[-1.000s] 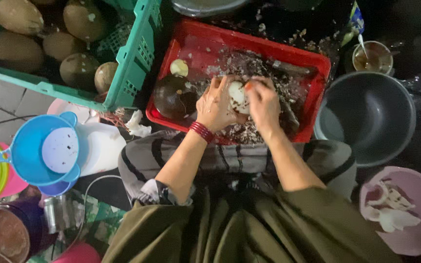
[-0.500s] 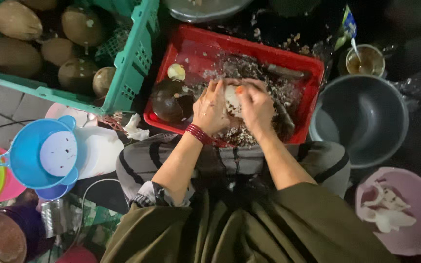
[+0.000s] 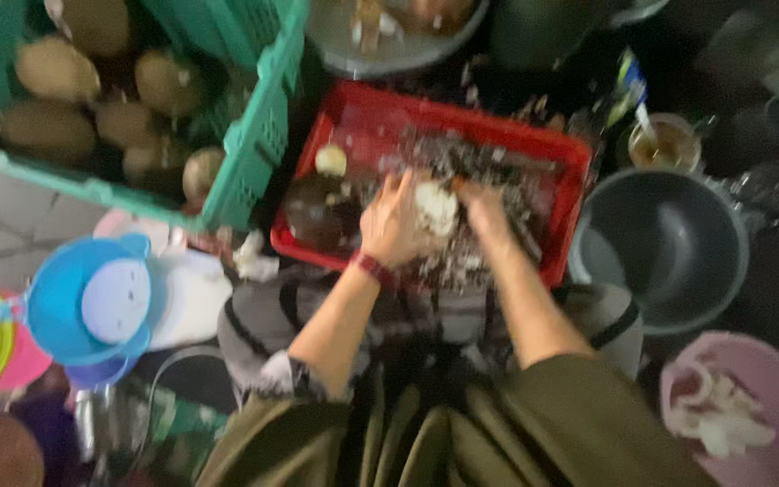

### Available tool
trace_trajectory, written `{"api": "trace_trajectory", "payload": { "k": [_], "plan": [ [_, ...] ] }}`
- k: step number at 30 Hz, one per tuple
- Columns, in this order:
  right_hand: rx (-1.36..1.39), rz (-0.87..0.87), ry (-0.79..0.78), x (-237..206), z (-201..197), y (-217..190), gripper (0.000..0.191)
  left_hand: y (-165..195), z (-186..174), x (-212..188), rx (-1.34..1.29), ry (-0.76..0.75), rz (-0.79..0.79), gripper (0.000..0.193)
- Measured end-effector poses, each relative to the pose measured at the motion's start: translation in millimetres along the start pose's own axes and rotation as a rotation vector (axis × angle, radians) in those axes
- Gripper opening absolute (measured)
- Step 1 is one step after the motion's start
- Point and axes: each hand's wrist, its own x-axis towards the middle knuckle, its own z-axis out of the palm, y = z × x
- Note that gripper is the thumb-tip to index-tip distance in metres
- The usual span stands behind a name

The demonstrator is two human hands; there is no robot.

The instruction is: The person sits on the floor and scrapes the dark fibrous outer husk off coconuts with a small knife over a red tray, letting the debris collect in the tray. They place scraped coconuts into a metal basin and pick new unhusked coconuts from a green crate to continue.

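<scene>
Over the red tray [image 3: 353, 135], our left hand [image 3: 389, 225] and right hand [image 3: 487, 209] each close their grip on the white coconut piece [image 3: 435, 207]. Slick flesh could slip into the shell scraps [image 3: 462, 261] beneath.

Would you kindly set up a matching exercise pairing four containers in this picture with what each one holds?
Containers:
1. green crate
2. red tray
3. pink tub
4. grey bowl

Contents:
A. white peeled pieces
B. nothing visible
C. whole brown coconuts
D. dark scraps, beneath both hands

Pairs: 1-C, 2-D, 3-A, 4-B. The left hand and right hand hold a white piece between them over the tray.
</scene>
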Motion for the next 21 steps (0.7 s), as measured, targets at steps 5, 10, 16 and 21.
{"api": "trace_trajectory", "payload": {
  "k": [5,10,16,21],
  "plan": [
    [-0.117,-0.188,0.119,-38,-2,-9,0.036,-6,11,-8,-0.005,-0.022,-0.110,0.102],
    [-0.489,-0.962,0.284,-72,21,-4,0.035,-6,17,-8,0.035,0.152,-0.048,0.098],
    [0.275,0.142,0.134,-44,21,-3,0.037,1,-1,-8,-0.002,-0.031,-0.070,0.100],
    [-0.390,-0.760,0.160,-48,9,7,0.038,6,-11,-9,-0.071,-0.050,-0.044,0.098]
  ]
}}
